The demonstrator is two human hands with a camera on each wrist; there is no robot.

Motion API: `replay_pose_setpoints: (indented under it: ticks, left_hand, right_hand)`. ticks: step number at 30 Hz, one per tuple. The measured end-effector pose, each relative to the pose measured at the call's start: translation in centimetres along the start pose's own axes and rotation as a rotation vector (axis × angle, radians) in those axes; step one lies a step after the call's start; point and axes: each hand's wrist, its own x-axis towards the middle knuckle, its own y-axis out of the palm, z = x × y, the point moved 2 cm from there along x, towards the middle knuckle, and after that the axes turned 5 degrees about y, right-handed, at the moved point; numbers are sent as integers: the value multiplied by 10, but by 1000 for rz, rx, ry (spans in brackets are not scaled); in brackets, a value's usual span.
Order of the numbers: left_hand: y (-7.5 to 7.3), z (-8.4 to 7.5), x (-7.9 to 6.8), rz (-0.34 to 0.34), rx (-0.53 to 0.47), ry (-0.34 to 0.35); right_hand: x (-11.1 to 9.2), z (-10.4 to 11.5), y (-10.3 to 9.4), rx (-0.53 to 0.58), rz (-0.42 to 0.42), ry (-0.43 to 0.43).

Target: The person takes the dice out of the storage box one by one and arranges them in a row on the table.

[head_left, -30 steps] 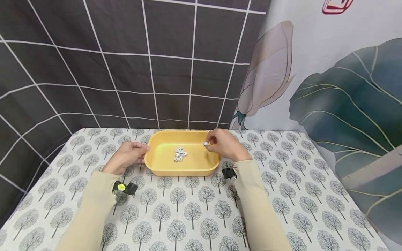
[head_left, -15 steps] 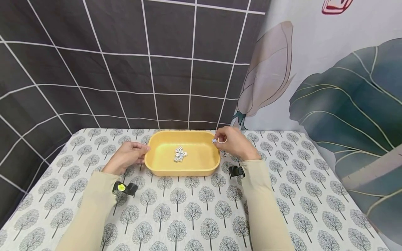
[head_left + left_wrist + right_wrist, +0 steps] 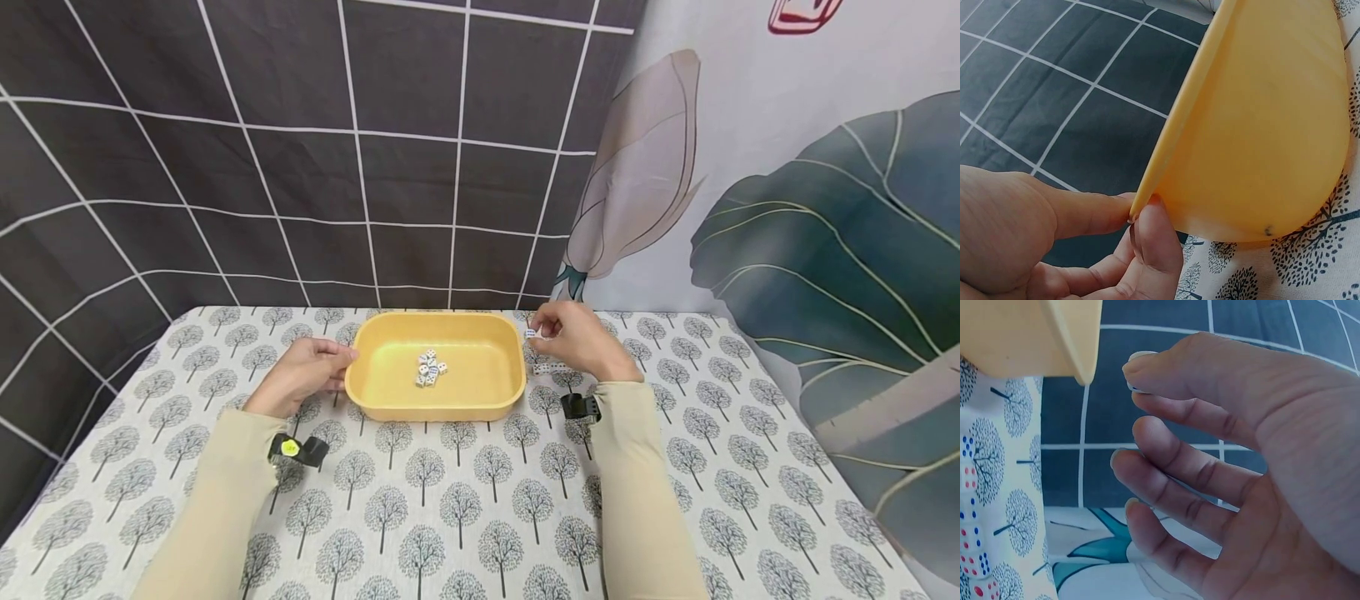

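A yellow oblong plastic tray [image 3: 435, 413] stands on the table, several white dice [image 3: 429, 370] clustered on its floor. My left hand [image 3: 302, 373] pinches its left rim between thumb and a finger, seen close up in the left wrist view at the tray wall [image 3: 1260, 137]. Just outside the right rim, my right hand [image 3: 576, 340] is raised and pinches one die [image 3: 531, 333] between thumb and index finger. In the right wrist view the thumb hides most of that die, while the other fingers are loosely bent. Below this hand, a line of dice [image 3: 969, 519] with red and blue dots lies on the cloth.
A white cloth [image 3: 420, 517] printed with grey trees covers the table. Dark curtain fabric [image 3: 300, 167] with a white grid hangs behind the tray, and a flower-patterned curtain [image 3: 750, 250] hangs at the right.
My right hand has moved rightward from over the tray to beyond its right rim, still pinching the die. The dice line on the cloth has come into view. Left hand and tray stay put.
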Motion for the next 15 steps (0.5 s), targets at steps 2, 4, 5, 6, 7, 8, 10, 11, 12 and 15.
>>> replay_pose_setpoints:
  ticks: [2,4,5,6,7,8,10,11,12,15]
  left_hand:
    - [0,0,0,0,1,0]
    - [0,0,0,0,3,0]
    - [0,1,0,0,4,0]
    - [0,1,0,0,4,1]
    - [0,0,0,0,5,0]
    - [0,0,0,0,6,0]
    - [0,0,0,-2,6,-2]
    - [0,0,0,-3,7,-3]
    - [0,0,0,-3,7,-3]
    - [0,-1,0,-6,6,-7]
  right_hand:
    - [-1,-3,-1,7,1,10]
    - [-1,-6,-2,7,-3,7]
    - [-2,-7,-3,10,-5,7]
    - [-3,-8,-4,10,-10,6]
    - [-3,-9,-5,11,-12,6]
    - [-4,-11,-6,16,-12,10]
    - [-4,-14,-8,23,-15,18]
    - [-5,-15,-9,24,-17,20]
    - [-5,-17,-10,24,-19,24]
    - [-6,-22,-13,21,-25,23]
